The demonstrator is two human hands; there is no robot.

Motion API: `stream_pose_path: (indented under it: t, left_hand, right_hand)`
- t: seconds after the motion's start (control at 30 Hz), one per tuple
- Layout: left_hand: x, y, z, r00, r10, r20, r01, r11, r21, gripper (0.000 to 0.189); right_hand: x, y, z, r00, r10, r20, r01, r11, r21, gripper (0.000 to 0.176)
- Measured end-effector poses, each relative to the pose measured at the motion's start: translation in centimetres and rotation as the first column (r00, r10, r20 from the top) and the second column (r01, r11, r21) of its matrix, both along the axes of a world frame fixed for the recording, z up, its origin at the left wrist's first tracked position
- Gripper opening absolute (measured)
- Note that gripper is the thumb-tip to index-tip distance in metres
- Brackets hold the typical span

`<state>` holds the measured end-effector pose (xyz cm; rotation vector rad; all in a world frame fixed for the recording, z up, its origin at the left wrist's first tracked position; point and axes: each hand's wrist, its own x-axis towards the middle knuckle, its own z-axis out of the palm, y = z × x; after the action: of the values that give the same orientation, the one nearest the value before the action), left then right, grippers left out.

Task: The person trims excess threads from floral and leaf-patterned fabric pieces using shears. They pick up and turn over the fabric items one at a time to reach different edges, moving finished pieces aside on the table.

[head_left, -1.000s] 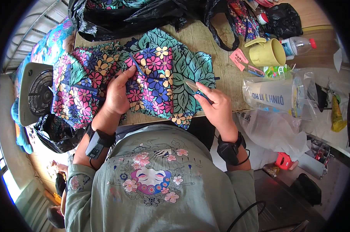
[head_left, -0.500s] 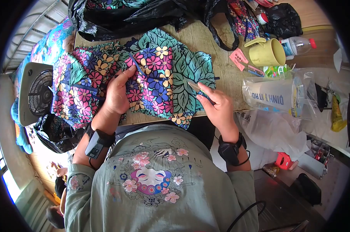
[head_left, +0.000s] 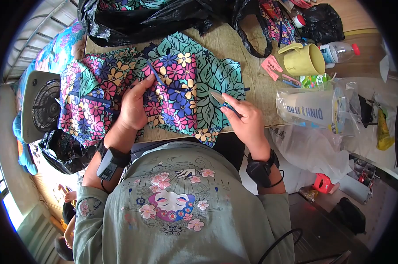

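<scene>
Flower-printed fabric (head_left: pixel 170 94) in pink, blue and yellow lies over teal leaf-printed fabric (head_left: pixel 223 77) on the table. My left hand (head_left: pixel 135 103) grips the flowered piece at its left side, thumb on top beside a narrow blue strip (head_left: pixel 156 72). Held in my right hand (head_left: pixel 247 121) is a pair of small thread snips (head_left: pixel 218 97) with silver blades and a dark blue handle. The blades point up and left, over the leaf print near the flowered edge. A heap of the same flowered fabric (head_left: pixel 91 119) sits left of my left hand.
Black plastic bags (head_left: pixel 137 24) lie along the table's far side. To the right are a yellow mug (head_left: pixel 302 61), a plastic bottle (head_left: pixel 339 52) and a clear-wrapped cup (head_left: pixel 309 108). A grey fan (head_left: pixel 40 108) stands at the left. Another person (head_left: pixel 67 233) is at lower left.
My right hand has shifted slightly left with the snips. My left hand and the fabric stay put. The person at lower left has moved a little.
</scene>
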<state>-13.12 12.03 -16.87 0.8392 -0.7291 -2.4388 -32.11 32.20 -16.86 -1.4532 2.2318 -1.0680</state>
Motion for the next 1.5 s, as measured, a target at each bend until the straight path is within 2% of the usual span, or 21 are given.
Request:
stream_pose_path:
  t: [0.33,0.47,0.57,0.8,0.93,1.17,1.3,1.5]
  left_hand:
    - [0.0,0.1,0.0,1.0,0.016,0.013,-0.016,1.0,-0.005,0.025]
    - [0.3,-0.2,-0.5,0.998,-0.056,-0.024,0.056,0.998,-0.037,0.032]
    - [0.0,0.1,-0.1,0.999,0.023,0.028,-0.022,1.0,-0.011,0.024]
    - [0.2,-0.1,-0.6,0.999,0.022,0.038,-0.022,1.0,-0.004,0.024]
    - [0.2,-0.1,-0.5,0.999,0.024,0.041,-0.024,1.0,-0.011,0.024]
    - [0.2,-0.1,-0.7,0.998,0.03,0.049,-0.03,1.0,-0.006,0.023]
    - [0.2,-0.1,-0.8,0.998,0.034,0.052,-0.034,0.999,-0.004,0.023]
    - [0.2,-0.1,-0.5,0.997,0.04,0.06,-0.04,0.999,-0.005,0.022]
  right_hand:
    - [0.1,-0.3,-0.2,1.0,0.004,-0.004,-0.004,1.0,-0.002,0.036]
    - [0.1,-0.3,-0.3,1.0,0.003,-0.001,-0.003,1.0,-0.014,0.036]
    - [0.2,-0.3,-0.2,1.0,0.0,-0.013,0.0,1.0,-0.017,0.036]
    - [0.6,-0.3,0.0,0.999,-0.027,-0.041,0.027,1.0,0.004,0.036]
    - [0.6,-0.3,-0.2,0.997,-0.03,-0.065,0.029,0.999,-0.017,0.036]
    - [0.3,-0.2,-1.0,0.997,-0.054,0.053,0.063,0.984,-0.169,0.036]
    - [0.4,0.0,-0.1,0.999,-0.033,0.042,0.035,0.998,-0.054,0.036]
    - [0.5,-0.1,0.2,1.0,-0.014,0.015,0.015,1.0,-0.024,0.037]
